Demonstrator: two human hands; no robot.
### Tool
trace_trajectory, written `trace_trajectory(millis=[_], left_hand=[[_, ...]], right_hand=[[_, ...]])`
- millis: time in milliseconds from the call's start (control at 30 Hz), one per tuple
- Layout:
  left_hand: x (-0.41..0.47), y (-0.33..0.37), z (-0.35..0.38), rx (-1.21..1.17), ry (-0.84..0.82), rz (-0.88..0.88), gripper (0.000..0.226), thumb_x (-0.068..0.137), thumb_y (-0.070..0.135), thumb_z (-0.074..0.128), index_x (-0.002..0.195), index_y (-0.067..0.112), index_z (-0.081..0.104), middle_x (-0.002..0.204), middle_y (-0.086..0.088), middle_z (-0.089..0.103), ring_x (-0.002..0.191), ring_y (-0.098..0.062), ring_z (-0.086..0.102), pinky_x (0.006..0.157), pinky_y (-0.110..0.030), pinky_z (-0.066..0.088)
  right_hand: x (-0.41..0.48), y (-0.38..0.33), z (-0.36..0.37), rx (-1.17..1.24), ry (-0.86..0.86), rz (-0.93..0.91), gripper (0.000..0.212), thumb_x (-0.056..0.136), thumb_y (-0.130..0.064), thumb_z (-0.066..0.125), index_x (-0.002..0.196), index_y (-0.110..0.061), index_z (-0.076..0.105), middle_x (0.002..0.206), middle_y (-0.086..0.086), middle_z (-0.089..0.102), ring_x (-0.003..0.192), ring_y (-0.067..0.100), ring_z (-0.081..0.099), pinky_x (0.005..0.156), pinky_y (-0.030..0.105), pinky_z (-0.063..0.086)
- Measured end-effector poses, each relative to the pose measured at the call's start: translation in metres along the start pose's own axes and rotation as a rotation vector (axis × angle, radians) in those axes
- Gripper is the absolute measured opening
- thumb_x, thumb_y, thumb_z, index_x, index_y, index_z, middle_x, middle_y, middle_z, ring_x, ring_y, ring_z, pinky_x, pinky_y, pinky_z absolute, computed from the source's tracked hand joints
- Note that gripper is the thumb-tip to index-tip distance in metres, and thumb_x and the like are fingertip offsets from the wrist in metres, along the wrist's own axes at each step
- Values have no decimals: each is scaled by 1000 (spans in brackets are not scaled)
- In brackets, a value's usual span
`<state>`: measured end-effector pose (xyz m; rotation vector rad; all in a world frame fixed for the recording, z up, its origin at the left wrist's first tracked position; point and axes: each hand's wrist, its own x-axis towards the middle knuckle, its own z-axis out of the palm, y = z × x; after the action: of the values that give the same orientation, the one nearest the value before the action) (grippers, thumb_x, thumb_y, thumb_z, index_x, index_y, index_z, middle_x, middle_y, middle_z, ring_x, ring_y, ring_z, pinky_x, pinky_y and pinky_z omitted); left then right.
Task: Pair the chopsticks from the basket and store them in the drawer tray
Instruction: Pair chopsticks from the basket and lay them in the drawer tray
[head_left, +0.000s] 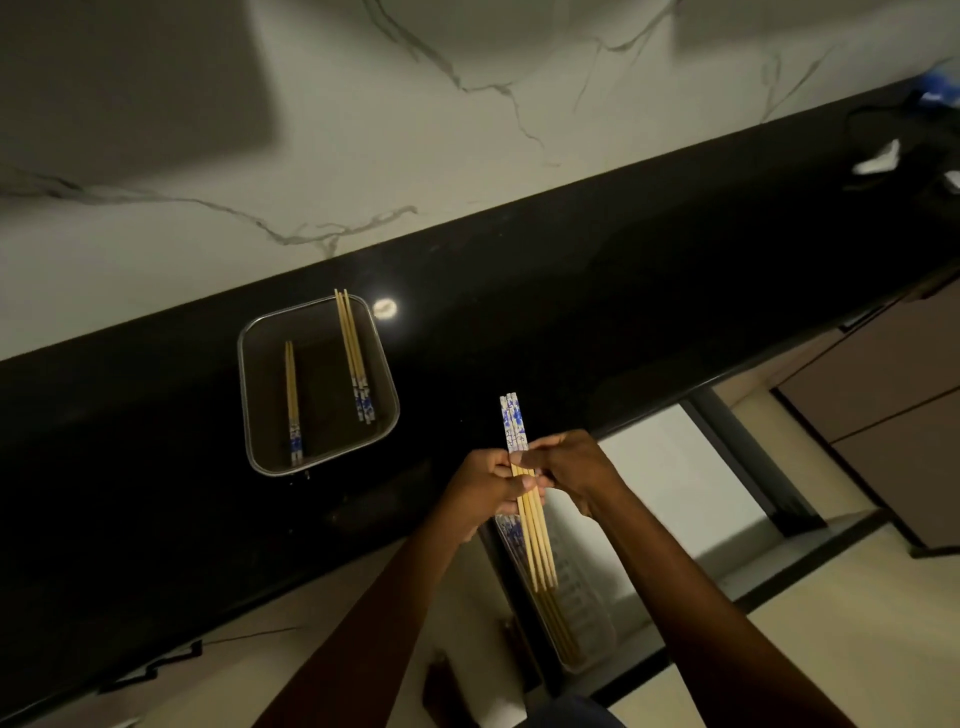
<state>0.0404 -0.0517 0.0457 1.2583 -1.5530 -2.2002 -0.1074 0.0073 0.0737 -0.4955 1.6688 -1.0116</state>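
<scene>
- A bundle of blue-patterned bamboo chopsticks (525, 499) is gripped mid-shaft by the left hand (485, 491) and the right hand (563, 470), above the open drawer tray (582, 613).
- A stick could slide free if either pinch is loosened during alignment.
- Two more pairs lie in the metal basket (254, 415) on the black counter (623, 291); mismatched ends could be stored unnoticed.

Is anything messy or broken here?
Nothing looks broken or spilled. One pair in the basket pokes over the far rim, while the other pair lies flat inside. Both hands, left and right, hold another pair above the drawer tray.
</scene>
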Motion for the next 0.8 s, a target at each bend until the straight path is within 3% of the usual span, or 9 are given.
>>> trace_trajectory(millis=[67, 133, 267, 400, 533, 600, 700, 800], left_hand=[[5, -11, 14, 56, 48, -20, 18, 93, 8, 71, 106, 12, 59, 104, -10, 77, 96, -24, 76, 81, -41, 64], [9, -23, 26, 72, 69, -36, 19, 93, 8, 70, 98, 16, 54, 97, -2, 73, 86, -13, 75, 67, -29, 63], [15, -52, 46, 124, 115, -84, 22, 95, 11, 68, 88, 24, 51, 89, 5, 65, 80, -6, 67, 56, -22, 57], [19, -81, 62, 226, 198, -101, 28, 93, 7, 69, 78, 19, 49, 81, -3, 64, 72, -16, 64, 60, -34, 59], [21, -95, 73, 260, 285, -96, 20, 88, 8, 74, 77, 14, 59, 72, -3, 65, 71, -23, 65, 74, -50, 59], [20, -101, 76, 262, 309, -111, 14, 88, 14, 75, 82, 6, 65, 78, -12, 71, 75, -29, 69, 76, -48, 59], [17, -110, 81, 254, 314, -100, 6, 89, 9, 71, 87, 3, 73, 85, -22, 75, 80, -38, 73, 74, -45, 59], [14, -120, 86, 259, 293, -99, 24, 91, 11, 68, 67, 15, 69, 59, -3, 65, 59, -24, 63, 60, -41, 50]], right_hand=[[-1, 13, -9, -7, 32, 16, 20, 79, -9, 83, 94, 3, 78, 81, 24, 73, 67, 23, 65, 62, 29, 56], [-1, 27, -15, -45, 56, 44, 16, 77, -13, 85, 88, -3, 80, 82, 24, 75, 68, 22, 66, 69, 33, 57], [-3, 59, -25, -108, 86, 137, 16, 72, -18, 87, 79, -6, 81, 60, 8, 68, 56, 14, 61, 62, 27, 53], [-4, 84, -27, -190, 128, 180, 21, 68, -28, 87, 75, -9, 81, 53, 1, 65, 49, 12, 57, 54, 24, 48], [-2, 101, -28, -228, 155, 198, 15, 69, -26, 86, 74, -12, 81, 58, 4, 69, 54, 14, 62, 60, 29, 52], [0, 109, -29, -286, 162, 196, 17, 71, -26, 83, 69, -10, 79, 59, 9, 67, 55, 14, 62, 61, 28, 51], [-1, 119, -32, -318, 170, 198, 25, 71, -25, 82, 61, -4, 72, 49, 1, 57, 49, 11, 56, 55, 23, 45], [-2, 129, -33, -337, 136, 212, 24, 74, -20, 81, 58, -5, 71, 51, 2, 58, 47, 9, 54, 53, 21, 45]])
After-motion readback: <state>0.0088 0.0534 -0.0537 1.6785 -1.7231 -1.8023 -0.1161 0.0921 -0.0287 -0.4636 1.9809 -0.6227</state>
